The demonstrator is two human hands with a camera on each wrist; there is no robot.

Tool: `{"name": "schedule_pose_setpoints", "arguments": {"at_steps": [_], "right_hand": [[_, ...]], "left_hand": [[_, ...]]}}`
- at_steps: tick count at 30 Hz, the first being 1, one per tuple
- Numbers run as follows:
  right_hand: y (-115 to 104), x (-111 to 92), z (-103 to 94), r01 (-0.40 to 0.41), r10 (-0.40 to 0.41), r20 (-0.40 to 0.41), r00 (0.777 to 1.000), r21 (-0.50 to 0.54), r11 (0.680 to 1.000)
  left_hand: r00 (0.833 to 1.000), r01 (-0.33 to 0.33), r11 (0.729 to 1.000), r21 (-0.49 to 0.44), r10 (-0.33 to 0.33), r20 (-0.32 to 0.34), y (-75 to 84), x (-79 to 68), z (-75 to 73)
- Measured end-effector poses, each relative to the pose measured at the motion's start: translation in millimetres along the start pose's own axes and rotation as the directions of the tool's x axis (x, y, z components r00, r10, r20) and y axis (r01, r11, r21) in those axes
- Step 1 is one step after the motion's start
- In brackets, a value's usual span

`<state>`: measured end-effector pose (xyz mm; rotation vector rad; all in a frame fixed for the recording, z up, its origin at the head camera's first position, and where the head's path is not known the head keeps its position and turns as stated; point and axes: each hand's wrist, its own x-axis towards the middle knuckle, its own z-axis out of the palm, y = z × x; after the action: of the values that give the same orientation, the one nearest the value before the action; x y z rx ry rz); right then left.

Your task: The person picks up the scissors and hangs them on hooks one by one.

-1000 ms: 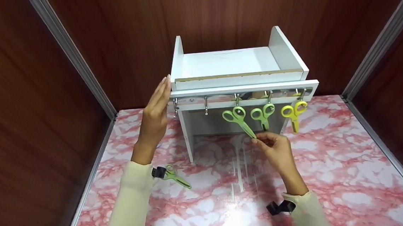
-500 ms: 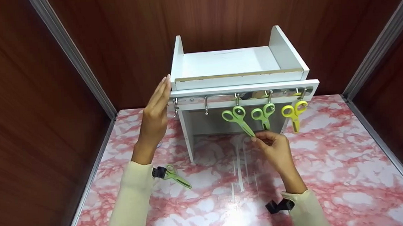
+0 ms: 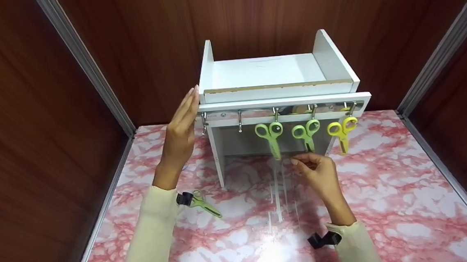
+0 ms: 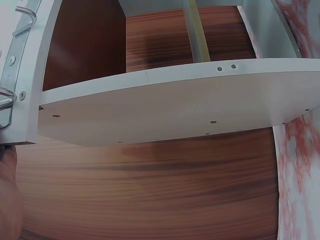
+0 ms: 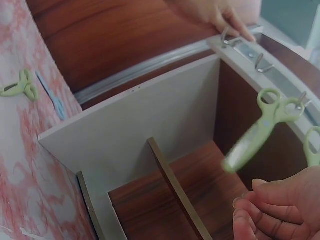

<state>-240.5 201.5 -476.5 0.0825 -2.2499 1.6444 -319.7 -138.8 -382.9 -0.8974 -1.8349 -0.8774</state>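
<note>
Green scissors (image 3: 273,139) hang by one finger loop from the middle hook of a white shelf's hook rail (image 3: 224,123). My right hand (image 3: 321,177) is just below and to the right of their blade tip, fingers bent, thumb near the index finger, nothing between them. A second pair of green scissors (image 3: 306,132) and yellow scissors (image 3: 342,131) hang on the hooks to the right. My left hand (image 3: 179,137) rests with straight fingers along the left end of the white shelf (image 3: 280,92). In the left wrist view only part of that hand shows at the edge.
More green scissors (image 3: 207,207) lie on the marbled red-and-white table beside my left sleeve. A slim blue object (image 5: 51,97) lies near them in the right wrist view. The two left hooks (image 3: 239,122) hold nothing. Brown wood-look walls (image 3: 129,52) surround the table.
My right hand has let go of the middle green scissors' blade tip. The scissors have swung left and hang nearly straight down. My left hand stays against the shelf.
</note>
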Motion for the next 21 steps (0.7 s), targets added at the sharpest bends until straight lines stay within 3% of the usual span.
{"name": "schedule_pose_setpoints", "arguments": {"at_steps": [9, 13, 17, 21], "right_hand": [[-10.4, -8.3, -13.9, 0.057, -0.059, -0.076, 0.995, -0.024, 0.998], [-24.8, -13.3, -22.4, 0.125, -0.132, -0.137, 0.982, -0.055, 0.991], [-51.9, -21.5, -30.8, 0.292, -0.3, -0.184, 0.936, -0.07, 0.954], [-72.5, -25.7, -39.8, 0.477, -0.486, -0.185, 0.854, -0.091, 0.874]], "left_hand": [[1.0, 0.002, 1.0, -0.002, -0.002, 0.003, 1.3, 1.0, 0.2], [1.0, 0.008, 1.0, -0.007, -0.008, -0.002, 1.3, 1.4, 1.0], [1.0, 0.011, 1.0, -0.011, -0.011, -0.005, 0.9, 1.3, 1.5], [1.0, 0.01, 1.0, -0.007, -0.01, -0.004, 0.0, 0.4, 1.2]]}}
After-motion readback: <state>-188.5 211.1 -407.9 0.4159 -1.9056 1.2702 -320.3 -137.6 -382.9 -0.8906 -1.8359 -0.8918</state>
